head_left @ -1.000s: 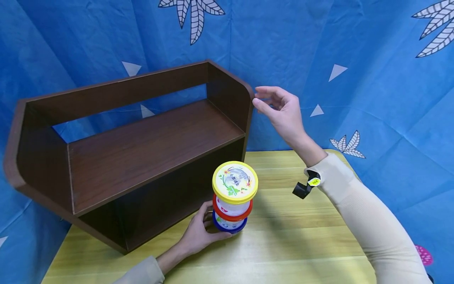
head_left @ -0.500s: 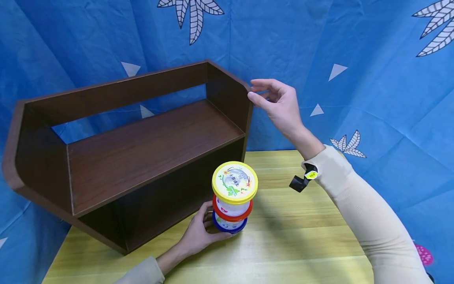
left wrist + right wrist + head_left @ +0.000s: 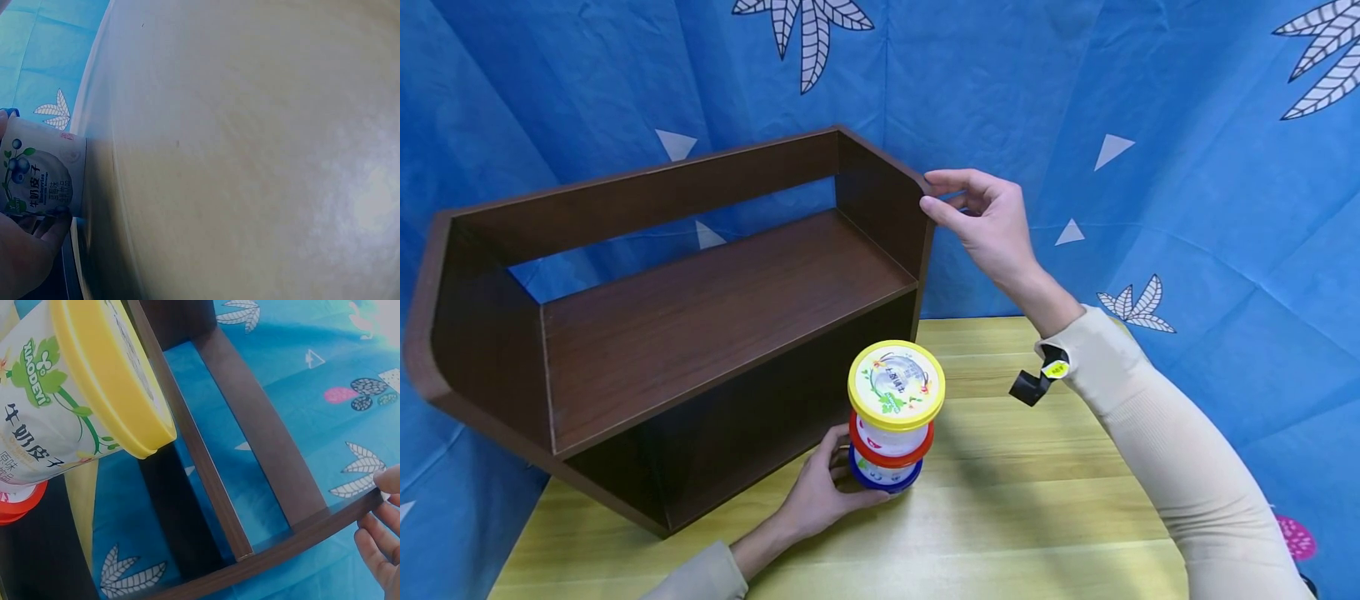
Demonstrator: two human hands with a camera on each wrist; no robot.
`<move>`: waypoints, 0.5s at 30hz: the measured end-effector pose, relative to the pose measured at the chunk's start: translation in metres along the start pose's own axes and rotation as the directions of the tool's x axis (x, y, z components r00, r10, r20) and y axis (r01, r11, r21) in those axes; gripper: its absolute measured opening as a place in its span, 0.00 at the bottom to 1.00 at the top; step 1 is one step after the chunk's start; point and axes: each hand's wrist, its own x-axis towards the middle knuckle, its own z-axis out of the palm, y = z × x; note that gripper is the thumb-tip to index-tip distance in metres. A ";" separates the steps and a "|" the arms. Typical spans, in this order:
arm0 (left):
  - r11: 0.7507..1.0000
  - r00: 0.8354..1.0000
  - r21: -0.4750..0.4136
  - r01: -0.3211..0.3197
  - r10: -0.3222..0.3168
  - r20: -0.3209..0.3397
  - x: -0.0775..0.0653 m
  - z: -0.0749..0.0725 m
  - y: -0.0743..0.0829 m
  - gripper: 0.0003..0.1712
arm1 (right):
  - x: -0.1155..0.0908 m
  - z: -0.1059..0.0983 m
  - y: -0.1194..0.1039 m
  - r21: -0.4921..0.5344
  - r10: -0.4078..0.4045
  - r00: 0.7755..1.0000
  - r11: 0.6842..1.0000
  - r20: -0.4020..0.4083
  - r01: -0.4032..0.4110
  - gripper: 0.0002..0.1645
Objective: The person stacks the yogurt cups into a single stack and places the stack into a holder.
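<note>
Three round tubs stand stacked upright: a yellow-lidded tub [image 3: 897, 385] on top, a red-lidded tub [image 3: 892, 455] in the middle and a blue-lidded tub [image 3: 884, 477] at the bottom. My left hand [image 3: 816, 492] grips the bottom tub from its left side, thumb at the front. Blueberries are printed on that tub [image 3: 40, 175] in the left wrist view. My right hand [image 3: 992, 221] pinches the upper front corner of the right side panel of a dark brown wooden shelf [image 3: 730, 300]. In the right wrist view, thumb and fingers [image 3: 375, 547] lie on opposite sides of that panel's edge.
The two-level shelf stands angled on a light wooden table [image 3: 1045, 500], just behind the tubs. A slatted back rail [image 3: 662, 196] runs along its top. Blue patterned cloth [image 3: 1210, 208] hangs behind and at both sides. A black strap [image 3: 1037, 382] dangles from the right cuff.
My right hand has moved slightly left, from beside the shelf's right panel onto its corner. The left hand and the stacked tubs have stayed where they were.
</note>
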 end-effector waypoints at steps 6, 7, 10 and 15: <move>1.000 1.000 0.001 0.001 -0.001 -0.005 0.000 0.000 -0.001 0.51 | 0.000 0.000 0.000 0.003 0.005 1.000 1.000 -0.003 -0.005 0.18; 1.000 1.000 0.002 0.001 -0.001 -0.006 0.000 0.000 -0.001 0.51 | 0.000 0.000 0.000 0.001 0.006 1.000 1.000 -0.004 -0.006 0.18; 1.000 1.000 0.004 0.001 -0.001 -0.009 0.000 0.001 -0.001 0.51 | -0.001 0.000 0.000 -0.003 0.007 1.000 1.000 -0.004 -0.007 0.19; 1.000 1.000 0.005 0.000 0.000 -0.017 -0.001 0.001 0.001 0.50 | -0.001 0.000 0.001 -0.007 0.009 1.000 1.000 -0.007 -0.010 0.19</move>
